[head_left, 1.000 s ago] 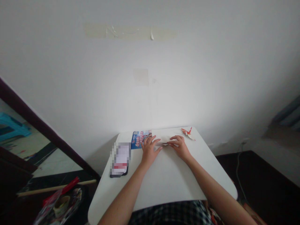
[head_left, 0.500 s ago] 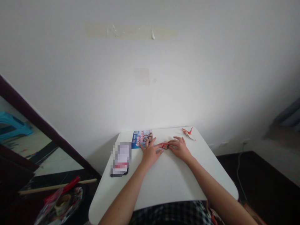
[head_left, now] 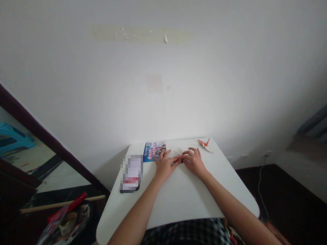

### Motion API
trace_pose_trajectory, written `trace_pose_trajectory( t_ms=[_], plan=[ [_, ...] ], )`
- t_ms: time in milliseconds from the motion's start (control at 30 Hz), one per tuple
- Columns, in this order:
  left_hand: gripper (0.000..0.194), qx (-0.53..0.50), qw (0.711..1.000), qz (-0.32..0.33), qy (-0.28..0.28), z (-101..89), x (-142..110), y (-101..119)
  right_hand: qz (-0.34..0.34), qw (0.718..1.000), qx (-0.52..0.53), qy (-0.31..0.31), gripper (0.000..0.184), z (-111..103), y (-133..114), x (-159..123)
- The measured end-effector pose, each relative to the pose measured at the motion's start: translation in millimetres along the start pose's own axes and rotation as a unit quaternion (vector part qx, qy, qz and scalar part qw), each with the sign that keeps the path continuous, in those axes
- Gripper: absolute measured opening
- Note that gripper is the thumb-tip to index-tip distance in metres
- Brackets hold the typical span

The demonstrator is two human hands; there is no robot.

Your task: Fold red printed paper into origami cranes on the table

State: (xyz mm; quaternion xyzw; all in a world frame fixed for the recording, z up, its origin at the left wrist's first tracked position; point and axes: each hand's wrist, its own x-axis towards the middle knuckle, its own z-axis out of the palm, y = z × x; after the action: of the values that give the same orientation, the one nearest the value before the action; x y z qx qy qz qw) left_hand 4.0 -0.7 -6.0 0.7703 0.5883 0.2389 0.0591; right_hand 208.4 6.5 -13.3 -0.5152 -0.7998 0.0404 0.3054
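Pinching a small red folded paper (head_left: 181,159) at its left side, the left hand (head_left: 164,167) had its other fingers spread by the blue leaflet (head_left: 152,150); the right hand (head_left: 196,164) held the paper's right side with bent fingers. Paper sat between both hands, in from the far edge of the table (head_left: 184,194). Red-and-white paper figure (head_left: 204,144) lay near the far right corner, pixelated phone (head_left: 131,172) along the left edge.

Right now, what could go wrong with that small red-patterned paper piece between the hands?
1. The left hand and right hand grip the small red-patterned paper piece from both sides; uneven force might tear or miscrease it.
2. The left hand's fingers overlap the blue printed paper sheet in view, so a shift could nudge it.
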Motion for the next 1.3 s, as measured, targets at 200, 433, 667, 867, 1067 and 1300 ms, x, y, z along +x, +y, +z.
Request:
trace_pose_trajectory(
  t_ms=[200,433,667,867,1067,1300],
  plan=[
    [0.024,-0.003,1.0,-0.016,-0.006,-1.8,3.7,-4.6,0.009,0.999,0.017,-0.047,0.027,-3.0,0.2,0.7],
    [0.024,0.006,1.0,-0.02,-0.008,0.0,5.3,-6.2,0.01,0.998,0.032,-0.051,0.02,-3.0,3.0,1.7],
    [0.023,0.002,1.0,-0.022,-0.012,2.9,5.9,-8.3,-0.003,0.999,0.041,-0.034,0.017,-0.2,5.3,2.0],
    [0.021,0.006,1.0,-0.02,-0.01,3.1,6.5,-9.0,-0.001,0.999,0.043,-0.028,0.015,2.9,9.1,2.8],
    [0.021,0.005,1.0,-0.025,-0.007,0.8,6.2,-7.1,0.006,0.999,0.04,-0.019,0.015,5.5,7.7,3.9],
    [0.019,-0.001,0.999,-0.039,-0.008,-0.9,7.6,-2.9,0.056,0.997,0.054,-0.003,0.021,7.4,3.6,5.2]
  ],
)
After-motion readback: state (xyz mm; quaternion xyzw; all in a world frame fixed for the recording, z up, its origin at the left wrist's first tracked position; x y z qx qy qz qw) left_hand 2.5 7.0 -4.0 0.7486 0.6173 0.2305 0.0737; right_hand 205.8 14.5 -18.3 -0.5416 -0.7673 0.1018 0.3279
